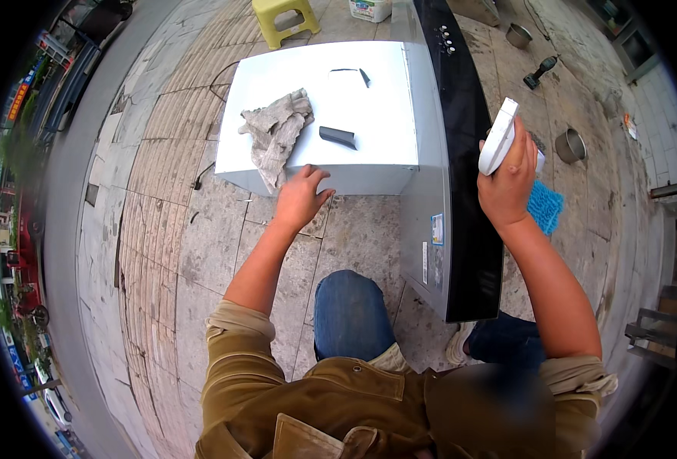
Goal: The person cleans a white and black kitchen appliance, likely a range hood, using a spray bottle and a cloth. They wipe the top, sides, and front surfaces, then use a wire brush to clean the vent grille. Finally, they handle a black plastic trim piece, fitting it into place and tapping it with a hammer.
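Observation:
My left hand (301, 198) is empty, its fingers curled apart at the near edge of a white metal box (373, 123). A crumpled grey-beige rag (278, 135) lies on the box and hangs over that edge beside my fingers. A dark grey curved piece (338, 137) and a narrow dark piece (365, 77) show on the white surface. My right hand (509, 183) grips a white plastic object (499, 137) with a rounded edge, above the upright black glossy panel (473, 241) joined to the box. My palm and fingers hide part of the white object.
A blue chenille cleaning cloth (545, 207) shows beyond my right wrist. Two metal cups (571, 146) (518, 36) and a cordless drill (540, 73) are on the paving to the right. A yellow plastic stool (285, 20) and a white tub (370, 10) stand at the back.

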`<state>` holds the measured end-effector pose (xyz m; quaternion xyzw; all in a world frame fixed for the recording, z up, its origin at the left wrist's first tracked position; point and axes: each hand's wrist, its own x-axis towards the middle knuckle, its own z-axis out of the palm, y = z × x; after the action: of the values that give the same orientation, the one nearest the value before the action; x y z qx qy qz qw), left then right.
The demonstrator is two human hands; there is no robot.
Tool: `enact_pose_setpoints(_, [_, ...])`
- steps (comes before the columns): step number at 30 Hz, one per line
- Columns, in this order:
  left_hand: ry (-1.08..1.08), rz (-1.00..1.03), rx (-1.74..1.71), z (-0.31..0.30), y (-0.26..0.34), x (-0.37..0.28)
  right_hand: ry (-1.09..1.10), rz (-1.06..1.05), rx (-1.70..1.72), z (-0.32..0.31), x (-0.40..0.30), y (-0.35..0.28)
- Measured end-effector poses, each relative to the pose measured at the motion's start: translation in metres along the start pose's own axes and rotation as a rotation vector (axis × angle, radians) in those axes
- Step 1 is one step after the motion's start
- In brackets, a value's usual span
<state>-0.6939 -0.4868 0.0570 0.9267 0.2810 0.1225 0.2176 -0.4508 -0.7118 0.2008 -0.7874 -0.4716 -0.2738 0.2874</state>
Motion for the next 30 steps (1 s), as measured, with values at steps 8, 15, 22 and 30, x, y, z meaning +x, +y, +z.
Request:
enact_pose_setpoints(8, [0.35, -0.005, 0.03, 0.032, -0.027, 0.107, 0.015, 0.005, 0.058, 0.006, 0.002, -0.006])
enact_pose_setpoints(15, [0.195, -0.47, -1.356, 0.045, -0.055, -0.037, 0.017, 0.019, 0.023, 0.002, -0.003, 0.004])
enact_pose_setpoints(22, [-0.778, -0.635, 0.578, 0.017, -0.219, -0.299, 0.029, 0.002, 0.063, 0.007, 0.004, -0.015])
enact_pose_setpoints(30, [0.125, -0.097, -0.165, -0.015, -0.007, 0.049, 0.002, -0.024, 0.033, 0.003, 0.003, -0.001])
